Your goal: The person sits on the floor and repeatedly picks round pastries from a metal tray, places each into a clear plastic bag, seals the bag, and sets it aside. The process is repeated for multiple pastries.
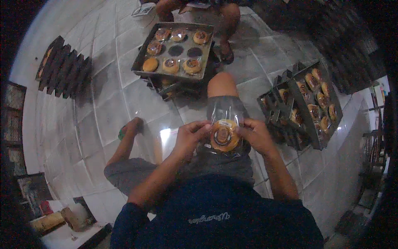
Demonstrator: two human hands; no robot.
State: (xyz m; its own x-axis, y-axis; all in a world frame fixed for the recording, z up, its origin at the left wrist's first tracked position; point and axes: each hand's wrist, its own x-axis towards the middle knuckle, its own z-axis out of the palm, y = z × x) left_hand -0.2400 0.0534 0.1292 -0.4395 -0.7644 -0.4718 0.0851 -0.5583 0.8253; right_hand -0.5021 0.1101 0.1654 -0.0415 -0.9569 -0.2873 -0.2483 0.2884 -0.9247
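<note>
The person sits on the pale tiled floor (103, 112) and holds 1 clear plastic bag with a round golden pastry inside (224, 135) in front of the body, above the lap. The left hand (190, 136) grips the left edge of the bag, with the fingers closed on the plastic just beside the pastry. The right hand (256, 133) grips the right edge in the same way, its fingers curled on the plastic. So the pastry lies between the 2 hands, touching both through the bag, and the open top of the bag stands up toward the far side, over the bent knee (222, 84).

Far from the hands, in the middle, a grey metal baking tray (141, 58) rests on a stack of other trays. It carries 7 round pastries and 2 dark empty places. To the right, near the right hand, a dark rack of metal trays (327, 128) holds more pastries of the same kind in rows. At the far edge, the legs of another person (230, 18) are seen behind the tray. On the far left, a row of dark trays (64, 68) stands on edge on the floor.
</note>
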